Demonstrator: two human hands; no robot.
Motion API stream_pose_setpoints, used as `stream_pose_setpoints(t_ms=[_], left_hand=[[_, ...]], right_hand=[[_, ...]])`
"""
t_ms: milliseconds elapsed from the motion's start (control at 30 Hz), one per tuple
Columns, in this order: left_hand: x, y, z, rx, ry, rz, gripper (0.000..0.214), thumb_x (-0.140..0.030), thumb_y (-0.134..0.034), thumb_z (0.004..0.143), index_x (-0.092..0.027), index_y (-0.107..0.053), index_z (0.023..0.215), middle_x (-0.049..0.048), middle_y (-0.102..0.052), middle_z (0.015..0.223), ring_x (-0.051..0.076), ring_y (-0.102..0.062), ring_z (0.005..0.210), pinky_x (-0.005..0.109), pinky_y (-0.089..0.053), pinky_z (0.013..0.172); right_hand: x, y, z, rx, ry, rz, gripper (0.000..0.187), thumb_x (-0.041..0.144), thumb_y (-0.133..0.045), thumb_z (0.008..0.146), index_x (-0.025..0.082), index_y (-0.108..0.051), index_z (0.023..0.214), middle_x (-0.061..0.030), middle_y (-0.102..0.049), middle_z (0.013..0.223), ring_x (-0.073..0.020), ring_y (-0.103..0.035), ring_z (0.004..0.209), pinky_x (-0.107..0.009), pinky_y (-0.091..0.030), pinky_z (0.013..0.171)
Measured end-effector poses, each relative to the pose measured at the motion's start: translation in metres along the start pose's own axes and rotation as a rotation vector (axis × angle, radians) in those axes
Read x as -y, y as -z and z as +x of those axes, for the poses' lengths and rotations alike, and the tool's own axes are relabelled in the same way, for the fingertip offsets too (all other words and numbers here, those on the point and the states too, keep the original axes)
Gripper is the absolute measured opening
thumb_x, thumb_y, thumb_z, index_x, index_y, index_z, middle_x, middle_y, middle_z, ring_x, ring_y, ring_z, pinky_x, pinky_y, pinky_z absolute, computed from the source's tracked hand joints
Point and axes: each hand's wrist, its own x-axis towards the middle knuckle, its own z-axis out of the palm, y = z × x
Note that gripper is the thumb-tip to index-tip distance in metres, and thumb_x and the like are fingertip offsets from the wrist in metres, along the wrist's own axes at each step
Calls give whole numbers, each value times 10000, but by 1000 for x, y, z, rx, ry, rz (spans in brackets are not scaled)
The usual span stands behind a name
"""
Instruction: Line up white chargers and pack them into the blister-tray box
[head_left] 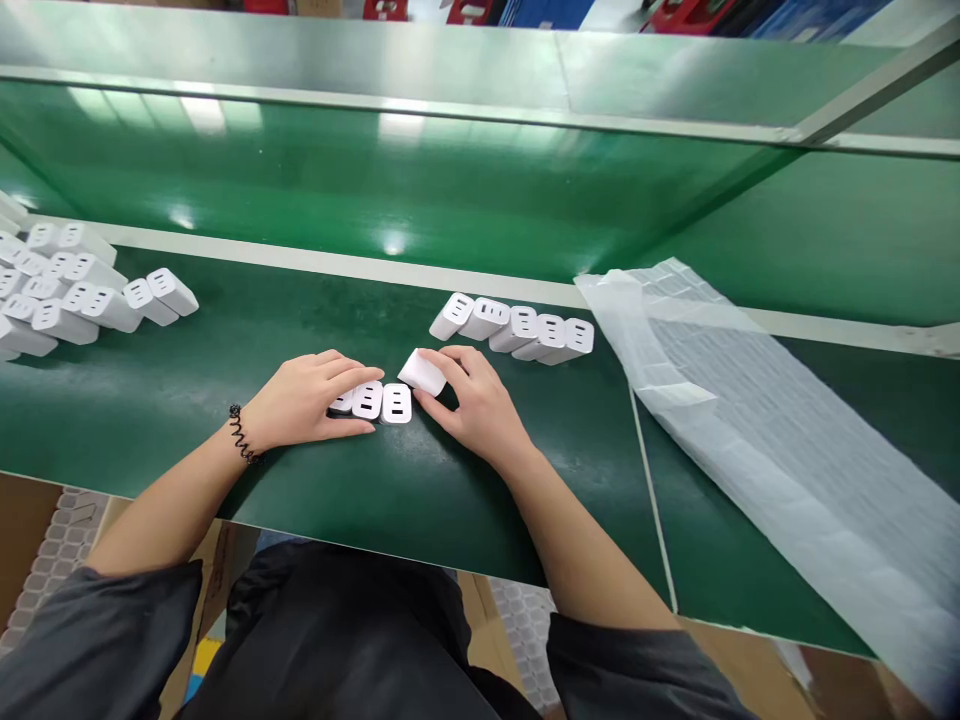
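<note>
My left hand (pixel 319 398) curls around a short row of white chargers with port slots facing up. Its fingers lie along the far side and its thumb along the near side, partly hiding the leftmost one. At the right end of that row stands a white charger (pixel 397 404), just past my fingertips. My right hand (pixel 474 405) pinches another white charger (pixel 422 373) between thumb and fingers. This one is tilted, with a plain side showing and its ports out of sight. It is close to the row's right end; whether they touch I cannot tell.
Several white chargers (pixel 514 329) stand in a row behind my right hand. A larger cluster of chargers (pixel 94 305) is at the far left. Translucent wrapping sheets (pixel 750 430) drape over the right side of the green table (pixel 315 500). A green panel (pixel 375 180) rises behind.
</note>
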Motion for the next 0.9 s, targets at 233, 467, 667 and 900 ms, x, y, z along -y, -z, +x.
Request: stream_pose_setpoints(t_ms=[233, 467, 667, 900], left_hand=[[2, -2, -1, -7, -3, -4, 519, -569, -548, 945, -174, -589, 1278, 66, -708, 1171, 199, -666, 965, 318, -515, 784], [1, -1, 0, -21, -23, 12, 489, -545, -553, 950, -168, -602, 1257, 64, -714, 1142, 196, -676, 932, 313, -514, 760], [1, -1, 0, -23, -27, 18, 488, -545, -552, 952, -166, -601, 1255, 63, -716, 1136, 199, -678, 933, 315, -514, 761], [1, -1, 0, -19, -25, 25, 489, -546, -549, 954, -166, -603, 1258, 76, -716, 1138, 203, -680, 935, 315, -515, 759]], right_hand=[[-9, 31, -2, 177, -108, 221, 505, 249, -639, 837, 265, -545, 1333, -89, -541, 1140, -266, -594, 1056, -462, -538, 938], [-6, 41, 1, 227, -8, 629, 341, 239, -667, 857, 268, -539, 1172, -53, -598, 1154, -227, -619, 1100, -450, -521, 1021], [-3, 35, 0, 293, 0, 584, 354, 252, -678, 860, 260, -533, 1183, -57, -627, 1184, -239, -624, 1122, -463, -532, 1009], [-4, 36, 0, 298, 46, 505, 482, 276, -667, 884, 280, -491, 1333, -70, -578, 1327, -246, -577, 1209, -461, -535, 1007]])
